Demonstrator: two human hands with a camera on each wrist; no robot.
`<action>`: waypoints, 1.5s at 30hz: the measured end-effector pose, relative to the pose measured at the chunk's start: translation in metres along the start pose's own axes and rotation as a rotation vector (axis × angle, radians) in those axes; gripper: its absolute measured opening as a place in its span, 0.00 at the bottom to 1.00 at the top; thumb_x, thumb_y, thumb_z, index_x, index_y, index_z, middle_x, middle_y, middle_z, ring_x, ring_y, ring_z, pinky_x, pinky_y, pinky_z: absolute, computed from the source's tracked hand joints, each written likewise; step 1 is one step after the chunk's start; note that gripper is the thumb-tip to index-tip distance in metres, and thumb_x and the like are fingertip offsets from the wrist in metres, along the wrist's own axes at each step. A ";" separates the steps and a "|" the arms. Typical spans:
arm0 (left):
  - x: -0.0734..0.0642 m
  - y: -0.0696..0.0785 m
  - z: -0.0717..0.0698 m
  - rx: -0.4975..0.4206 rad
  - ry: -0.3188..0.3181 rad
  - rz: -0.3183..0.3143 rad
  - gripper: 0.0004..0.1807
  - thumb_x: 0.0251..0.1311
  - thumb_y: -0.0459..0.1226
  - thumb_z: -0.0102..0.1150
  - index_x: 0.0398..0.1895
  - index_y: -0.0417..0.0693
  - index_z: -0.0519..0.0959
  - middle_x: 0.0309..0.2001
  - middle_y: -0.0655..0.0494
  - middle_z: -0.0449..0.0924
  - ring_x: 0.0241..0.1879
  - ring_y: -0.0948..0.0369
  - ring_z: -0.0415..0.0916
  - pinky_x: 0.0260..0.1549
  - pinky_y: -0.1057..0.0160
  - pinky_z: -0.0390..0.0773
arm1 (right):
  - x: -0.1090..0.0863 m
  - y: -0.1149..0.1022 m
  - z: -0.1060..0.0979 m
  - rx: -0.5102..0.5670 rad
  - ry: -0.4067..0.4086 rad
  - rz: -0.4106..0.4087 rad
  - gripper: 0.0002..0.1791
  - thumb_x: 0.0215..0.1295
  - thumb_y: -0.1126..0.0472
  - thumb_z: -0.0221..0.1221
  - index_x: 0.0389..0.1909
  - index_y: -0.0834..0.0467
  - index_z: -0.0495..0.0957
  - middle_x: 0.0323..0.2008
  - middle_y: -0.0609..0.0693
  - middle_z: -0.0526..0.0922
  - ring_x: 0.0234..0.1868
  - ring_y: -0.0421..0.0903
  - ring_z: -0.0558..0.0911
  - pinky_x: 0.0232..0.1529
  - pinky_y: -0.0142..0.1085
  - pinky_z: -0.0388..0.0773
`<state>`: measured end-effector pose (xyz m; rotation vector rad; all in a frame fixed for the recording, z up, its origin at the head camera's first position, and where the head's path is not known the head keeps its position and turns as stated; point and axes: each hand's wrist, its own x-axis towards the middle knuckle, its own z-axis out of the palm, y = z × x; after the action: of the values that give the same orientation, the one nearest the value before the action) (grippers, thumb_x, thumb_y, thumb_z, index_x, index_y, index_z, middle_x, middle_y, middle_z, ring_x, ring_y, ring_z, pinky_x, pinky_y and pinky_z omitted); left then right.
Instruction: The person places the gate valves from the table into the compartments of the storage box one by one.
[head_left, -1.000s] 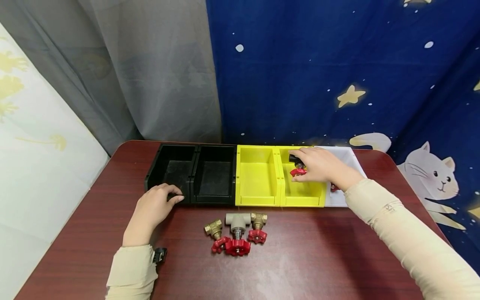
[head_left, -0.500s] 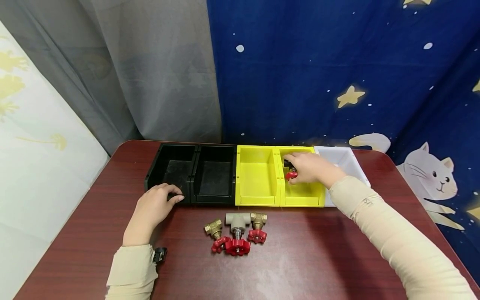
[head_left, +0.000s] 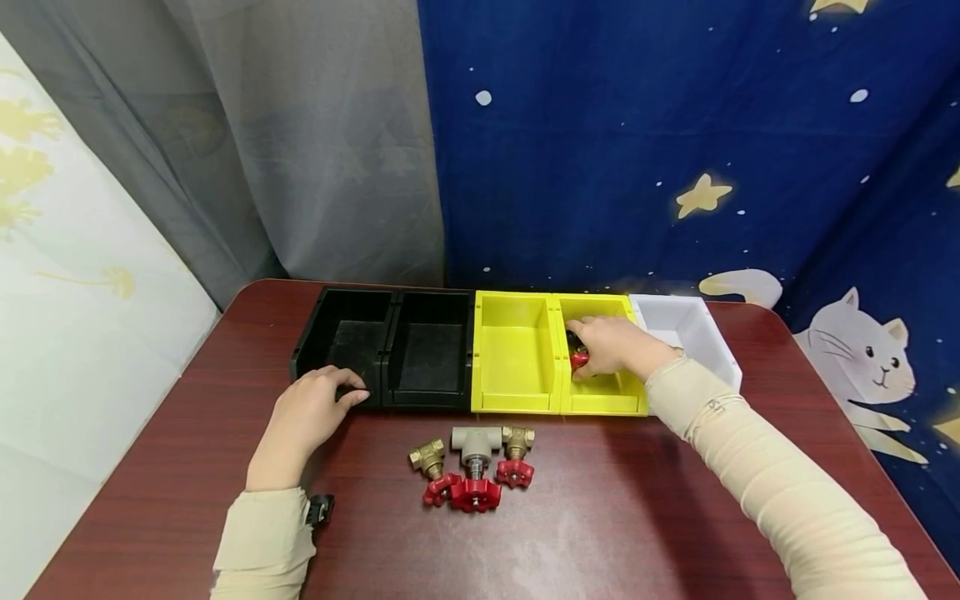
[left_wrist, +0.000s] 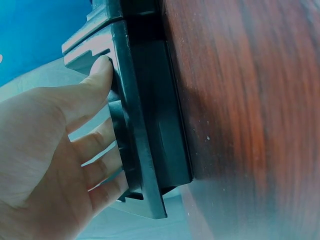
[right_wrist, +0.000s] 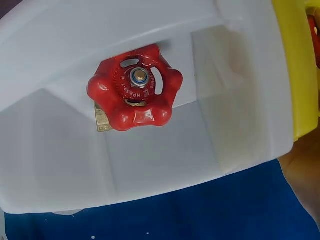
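My right hand [head_left: 611,343] reaches down into the right yellow bin [head_left: 603,404] and grips a valve [head_left: 578,360] with a black body and a red handwheel. Most of that valve is hidden behind the fingers. At the left, my left hand [head_left: 311,412] holds the front edge of the outer black bin [left_wrist: 142,145], thumb on the rim and fingers behind the wall. On the table in front of the bins lie a grey tee-shaped valve [head_left: 476,446] and two brass valves, one on its left [head_left: 427,458] and another on its right [head_left: 517,442], all with red handwheels.
A second black bin [head_left: 427,400] and another yellow bin [head_left: 517,403] stand between the hands in the same row. The white bin [head_left: 723,354] at the right end contains a brass valve with a red handwheel [right_wrist: 135,90]. Curtains hang behind the table [head_left: 600,517].
My right hand has moved left and down into the right yellow bin with the black valve, uncovering more of the white bin. The left hand has stayed where it was.
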<state>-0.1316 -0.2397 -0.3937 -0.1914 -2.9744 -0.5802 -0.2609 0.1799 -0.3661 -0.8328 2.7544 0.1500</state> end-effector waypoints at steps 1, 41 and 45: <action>0.000 0.000 0.000 0.000 0.000 0.002 0.08 0.64 0.41 0.65 0.42 0.49 0.85 0.43 0.47 0.82 0.48 0.43 0.77 0.44 0.39 0.76 | 0.000 0.000 0.000 0.001 -0.003 0.001 0.54 0.52 0.41 0.73 0.70 0.68 0.62 0.67 0.68 0.68 0.65 0.65 0.71 0.63 0.60 0.66; 0.001 0.002 0.000 -0.002 -0.001 0.002 0.08 0.64 0.40 0.66 0.43 0.48 0.85 0.43 0.46 0.82 0.48 0.42 0.77 0.46 0.38 0.76 | -0.001 0.001 0.001 0.184 -0.016 0.059 0.51 0.57 0.47 0.71 0.71 0.71 0.58 0.66 0.69 0.68 0.63 0.63 0.72 0.67 0.55 0.64; 0.000 0.001 0.001 0.000 0.004 0.000 0.08 0.63 0.40 0.66 0.42 0.48 0.85 0.42 0.46 0.82 0.47 0.42 0.77 0.45 0.38 0.76 | -0.006 0.001 0.001 0.213 0.009 0.057 0.48 0.60 0.48 0.70 0.71 0.70 0.59 0.67 0.68 0.67 0.66 0.64 0.69 0.68 0.55 0.62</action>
<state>-0.1317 -0.2384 -0.3937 -0.1903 -2.9706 -0.5805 -0.2567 0.1840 -0.3655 -0.7004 2.7419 -0.1346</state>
